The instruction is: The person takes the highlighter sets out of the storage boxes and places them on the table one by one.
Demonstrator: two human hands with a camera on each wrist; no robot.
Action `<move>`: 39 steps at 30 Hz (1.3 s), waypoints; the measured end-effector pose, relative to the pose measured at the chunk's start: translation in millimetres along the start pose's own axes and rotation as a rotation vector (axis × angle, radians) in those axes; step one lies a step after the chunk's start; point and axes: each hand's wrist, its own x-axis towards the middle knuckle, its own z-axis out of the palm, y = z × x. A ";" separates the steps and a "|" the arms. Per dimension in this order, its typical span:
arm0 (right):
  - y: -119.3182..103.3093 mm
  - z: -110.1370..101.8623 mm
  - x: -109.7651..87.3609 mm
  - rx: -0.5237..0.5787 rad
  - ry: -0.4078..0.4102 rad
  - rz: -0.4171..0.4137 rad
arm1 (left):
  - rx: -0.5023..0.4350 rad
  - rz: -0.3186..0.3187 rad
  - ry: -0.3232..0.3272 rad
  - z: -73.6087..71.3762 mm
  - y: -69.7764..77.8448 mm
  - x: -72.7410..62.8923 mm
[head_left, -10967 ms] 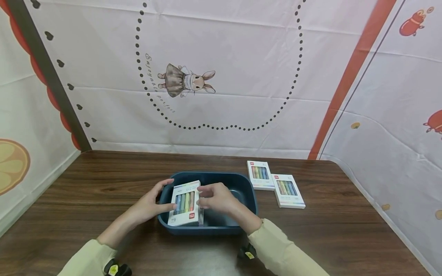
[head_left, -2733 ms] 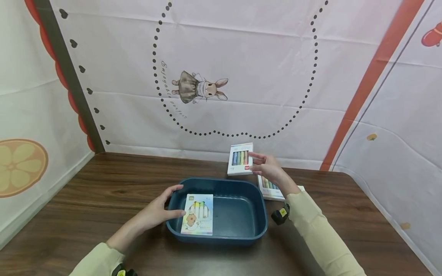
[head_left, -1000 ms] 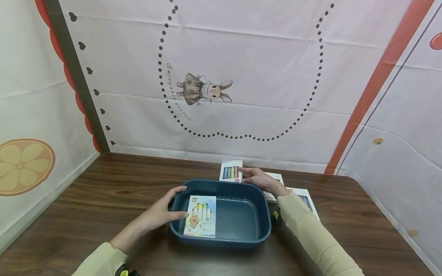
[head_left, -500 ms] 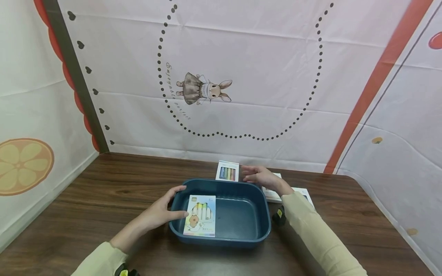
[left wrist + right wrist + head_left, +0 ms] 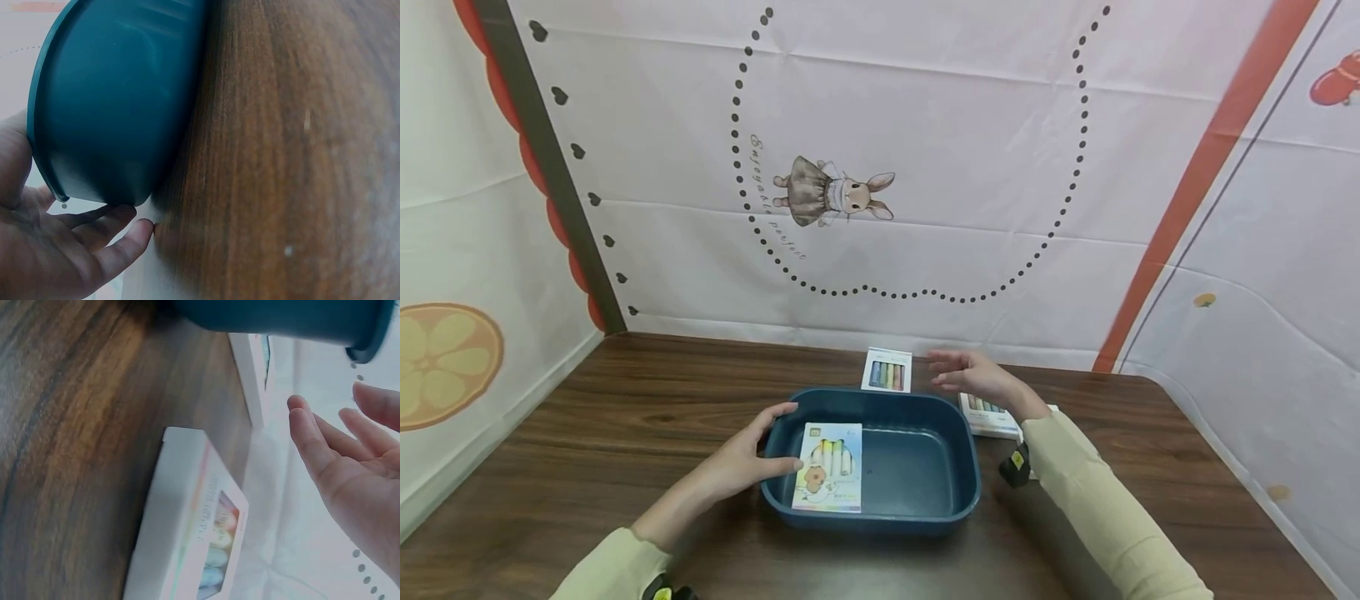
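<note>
My left hand [image 5: 741,454] holds the left end of a dark blue plastic bin [image 5: 917,523], thumb over the rim and fingers against the outside wall [image 5: 106,119]. Inside the bin, at its left, lies a box with a cartoon print [image 5: 827,492] and white sticks with coloured tips. My right hand [image 5: 977,379] hovers behind the bin's right corner, fingers extended, holding nothing. To its left, a white windowed box of coloured sticks [image 5: 887,372] lies behind the bin, its near edge hidden by the rim. In the right wrist view, another such box [image 5: 181,506] lies below the hand.
That second white box [image 5: 988,425] lies right of the bin, partly under my right forearm. A third white box [image 5: 1052,408] is mostly hidden by the sleeve. A printed cloth [image 5: 955,167] hangs behind the wooden table [image 5: 700,367].
Earlier both hands were at a white box in the bin. Later my right hand carried a white box behind the bin, set it down, released it and drew back right. My left hand stays at the bin.
</note>
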 end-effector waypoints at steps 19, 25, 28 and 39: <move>-31.3 8.4 -30.1 0.107 0.025 -0.030 | 0.005 -0.011 -0.025 -0.1 0.8 1.9; -37.4 18.2 -38.9 0.117 0.012 -0.040 | 0.027 -0.013 -0.029 -0.9 0.0 2.0; -39.4 24.1 -41.7 0.126 -0.007 -0.023 | 0.026 -0.015 -0.036 -1.1 -0.3 2.4; -42.7 46.7 -47.1 0.152 -0.043 0.006 | 0.034 -0.025 -0.044 -1.6 1.9 2.3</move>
